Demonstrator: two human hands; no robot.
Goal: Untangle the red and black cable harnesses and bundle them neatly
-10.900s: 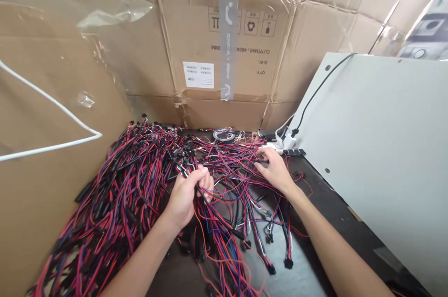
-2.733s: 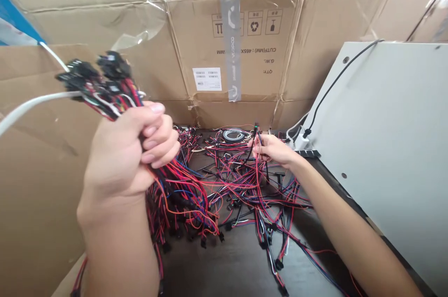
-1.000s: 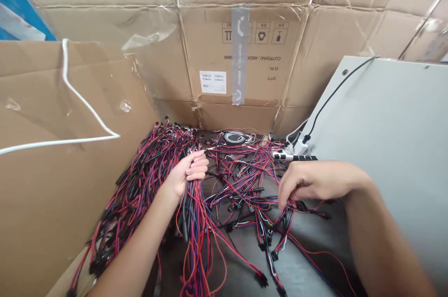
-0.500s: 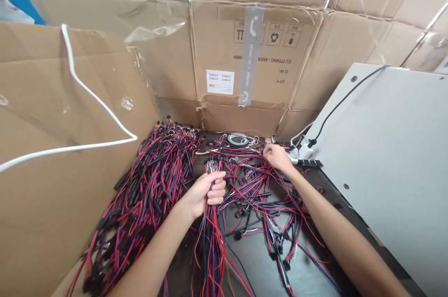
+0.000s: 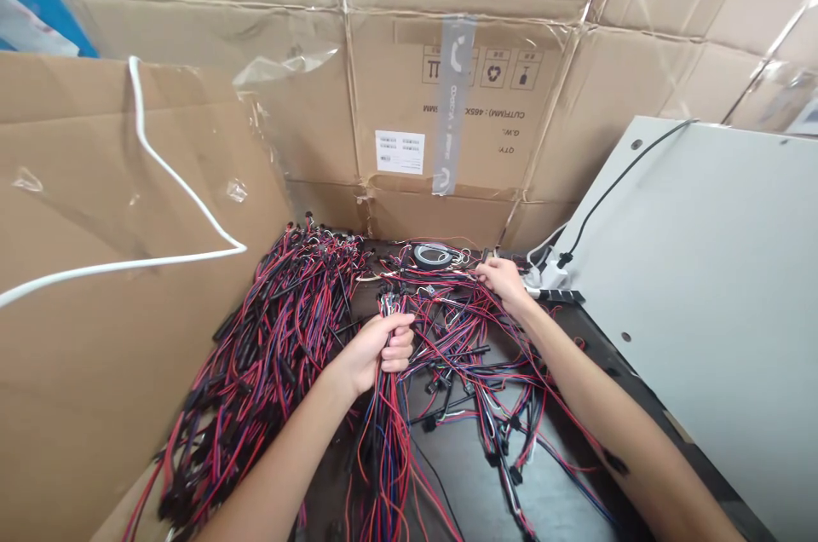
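Observation:
My left hand (image 5: 383, 343) is wrapped round an upright bundle of red, blue and black wire harnesses (image 5: 387, 448). Their small connectors (image 5: 391, 302) stick out above the fist, and the loose wires hang down toward me. Farther back on the right, my right hand (image 5: 502, 279) is closed in a pinch on a red-and-black wire harness. A short dark end shows just above its fingers. What lies inside the pinch is partly hidden. Tangled loose harnesses (image 5: 447, 376) lie on the dark table between and below the hands.
A large heap of harnesses (image 5: 281, 329) fills the left side. A tape roll (image 5: 433, 256) lies at the back among wires. White plugs (image 5: 553, 273) sit on a power strip beside a grey panel (image 5: 703, 286). Cardboard (image 5: 319, 99) walls the back; a white cable (image 5: 185, 184) crosses the left sheet.
My right hand has shifted slightly left and up, and a dark end now shows above its fingers. A dark piece with red wire appears along the right forearm. My left hand keeps its grip.

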